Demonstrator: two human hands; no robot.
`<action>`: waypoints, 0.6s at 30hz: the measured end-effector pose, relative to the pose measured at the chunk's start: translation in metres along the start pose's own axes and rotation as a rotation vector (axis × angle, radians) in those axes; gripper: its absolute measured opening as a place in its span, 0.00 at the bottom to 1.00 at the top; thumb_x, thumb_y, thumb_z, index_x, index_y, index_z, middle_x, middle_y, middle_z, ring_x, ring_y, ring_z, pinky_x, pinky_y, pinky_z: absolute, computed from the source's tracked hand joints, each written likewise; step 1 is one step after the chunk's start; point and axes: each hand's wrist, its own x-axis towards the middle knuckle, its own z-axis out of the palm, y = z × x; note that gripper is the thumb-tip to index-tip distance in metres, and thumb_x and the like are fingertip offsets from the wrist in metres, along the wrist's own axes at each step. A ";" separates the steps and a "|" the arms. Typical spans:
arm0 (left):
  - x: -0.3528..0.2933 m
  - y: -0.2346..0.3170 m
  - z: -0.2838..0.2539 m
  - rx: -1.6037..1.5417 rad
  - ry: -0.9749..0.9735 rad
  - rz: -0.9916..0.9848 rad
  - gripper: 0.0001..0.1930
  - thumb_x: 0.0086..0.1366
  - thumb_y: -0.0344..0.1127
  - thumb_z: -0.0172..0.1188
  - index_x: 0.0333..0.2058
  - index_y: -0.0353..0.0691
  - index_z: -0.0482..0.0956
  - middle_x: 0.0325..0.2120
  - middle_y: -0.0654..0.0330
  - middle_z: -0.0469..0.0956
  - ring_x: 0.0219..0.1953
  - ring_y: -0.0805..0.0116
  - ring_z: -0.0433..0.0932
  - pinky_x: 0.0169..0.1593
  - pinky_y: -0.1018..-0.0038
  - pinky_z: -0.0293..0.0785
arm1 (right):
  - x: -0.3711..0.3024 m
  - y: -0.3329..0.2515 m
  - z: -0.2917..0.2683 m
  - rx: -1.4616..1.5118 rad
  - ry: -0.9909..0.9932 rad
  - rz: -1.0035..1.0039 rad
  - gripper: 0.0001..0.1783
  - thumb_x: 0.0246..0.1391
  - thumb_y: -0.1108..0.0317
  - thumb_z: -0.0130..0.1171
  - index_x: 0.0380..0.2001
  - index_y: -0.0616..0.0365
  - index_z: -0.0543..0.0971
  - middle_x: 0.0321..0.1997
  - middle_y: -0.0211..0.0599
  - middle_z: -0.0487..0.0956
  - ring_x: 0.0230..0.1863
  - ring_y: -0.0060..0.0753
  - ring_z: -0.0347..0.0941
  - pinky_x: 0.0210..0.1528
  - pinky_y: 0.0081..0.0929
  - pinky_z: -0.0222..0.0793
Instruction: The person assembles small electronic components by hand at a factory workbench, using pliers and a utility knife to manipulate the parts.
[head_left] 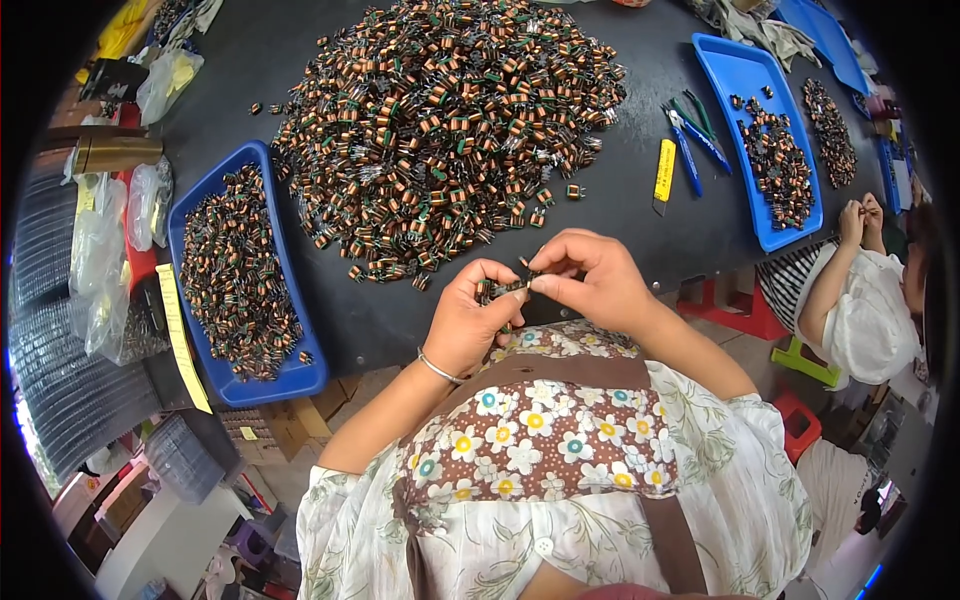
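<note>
My left hand (pixel 466 318), with a bangle at the wrist, is closed around several small copper-wound coils, partly hidden by the fingers. Thumb and forefinger of my right hand (pixel 598 282) pinch at one small coil (pixel 524 281), right at the tips of the left fingers. Both hands meet over the near edge of the black table, just above my flowered apron (pixel 540 430). Beyond them spreads a large heap of copper-wound coils (pixel 450 130) with black bases and green bits. A single loose coil (pixel 575 191) lies beside the heap.
Left stands a dark blue tray (pixel 312 384) of coils, beside a yellow paper strip (pixel 182 340). Right of the heap lie a yellow cutter knife (pixel 664 172), blue-handled pliers (pixel 688 155) and a lighter blue tray (pixel 712 70). Another person's hands (pixel 862 218) work at far right.
</note>
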 end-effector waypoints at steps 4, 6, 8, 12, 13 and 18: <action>-0.002 0.001 0.001 -0.007 -0.040 -0.005 0.08 0.57 0.27 0.59 0.35 0.40 0.71 0.26 0.64 0.73 0.21 0.81 0.72 0.17 0.87 0.62 | -0.003 -0.007 0.005 -0.158 0.040 -0.139 0.05 0.44 0.77 0.61 0.29 0.63 0.79 0.27 0.34 0.76 0.25 0.17 0.71 0.27 0.15 0.66; -0.003 0.002 0.000 -0.017 -0.029 -0.014 0.08 0.57 0.27 0.59 0.35 0.39 0.71 0.26 0.64 0.73 0.21 0.81 0.72 0.17 0.87 0.62 | -0.002 -0.008 0.003 -0.216 0.021 -0.198 0.06 0.44 0.77 0.61 0.29 0.63 0.79 0.26 0.34 0.77 0.25 0.20 0.72 0.27 0.16 0.67; -0.003 0.003 0.000 -0.026 -0.021 -0.022 0.08 0.57 0.27 0.59 0.35 0.39 0.71 0.26 0.64 0.73 0.21 0.81 0.72 0.17 0.87 0.62 | 0.000 -0.008 0.004 -0.243 0.020 -0.232 0.05 0.43 0.77 0.61 0.28 0.62 0.80 0.25 0.35 0.78 0.25 0.21 0.72 0.27 0.18 0.67; -0.003 0.002 -0.002 -0.034 -0.022 -0.025 0.08 0.56 0.27 0.59 0.35 0.38 0.72 0.24 0.65 0.73 0.21 0.80 0.72 0.17 0.87 0.63 | -0.002 -0.012 0.003 -0.092 -0.012 0.013 0.06 0.42 0.76 0.62 0.28 0.61 0.79 0.25 0.35 0.78 0.27 0.27 0.73 0.30 0.21 0.68; -0.004 0.002 -0.002 -0.027 -0.019 -0.031 0.08 0.56 0.26 0.59 0.34 0.38 0.72 0.23 0.65 0.73 0.20 0.80 0.73 0.17 0.87 0.63 | 0.000 -0.009 0.000 -0.092 -0.012 0.013 0.06 0.42 0.76 0.62 0.28 0.61 0.79 0.25 0.35 0.78 0.27 0.27 0.73 0.30 0.21 0.68; -0.004 0.002 -0.002 -0.027 -0.013 -0.029 0.08 0.56 0.26 0.60 0.34 0.38 0.72 0.23 0.65 0.73 0.20 0.80 0.73 0.16 0.86 0.62 | 0.011 0.019 -0.013 -0.761 0.062 -0.481 0.10 0.43 0.76 0.61 0.32 0.58 0.77 0.33 0.35 0.77 0.30 0.31 0.72 0.34 0.24 0.68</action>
